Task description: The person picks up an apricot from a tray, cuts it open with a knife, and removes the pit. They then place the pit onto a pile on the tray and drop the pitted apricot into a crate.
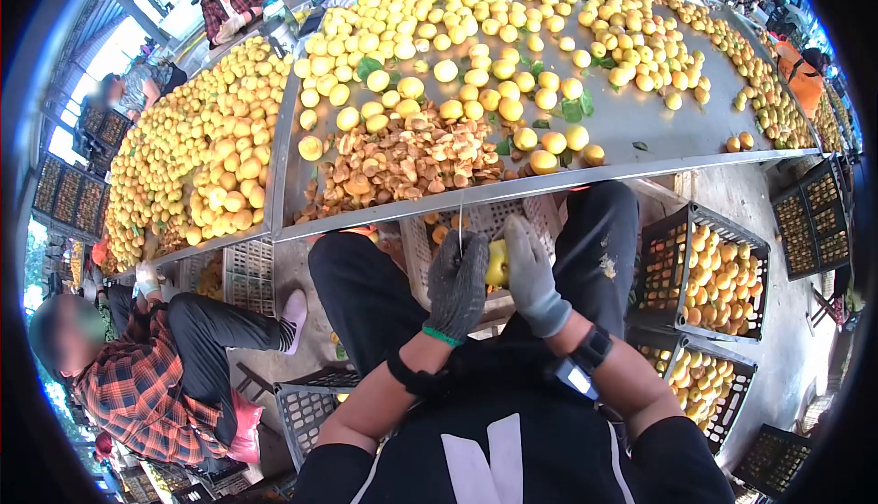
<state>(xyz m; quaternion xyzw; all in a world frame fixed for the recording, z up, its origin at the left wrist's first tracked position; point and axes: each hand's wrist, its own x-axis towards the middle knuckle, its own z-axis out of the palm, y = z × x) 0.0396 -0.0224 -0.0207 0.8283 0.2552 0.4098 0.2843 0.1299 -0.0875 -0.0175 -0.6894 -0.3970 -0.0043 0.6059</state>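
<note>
My left hand [457,280], in a dark grey knitted glove with a green cuff, is closed around a small knife [461,216]. Its thin blade points up toward the table edge, and the handle is hidden in the glove. My right hand [533,277], in a pale grey glove, is wrapped round a yellow-green persimmon [497,264]. The fruit sits between both hands above my lap, its right side covered by the glove. In front, a heap of brown persimmon caps and trimmings [412,158] lies at the edge of the metal table [640,156].
Yellow-orange persimmons [430,10] are spread over the table. Below its edge, between my knees, stands a pale plastic crate [416,252]. Full black crates [686,275] are on the floor at right. A co-worker in a plaid shirt [146,394] sits at left; others work farther back.
</note>
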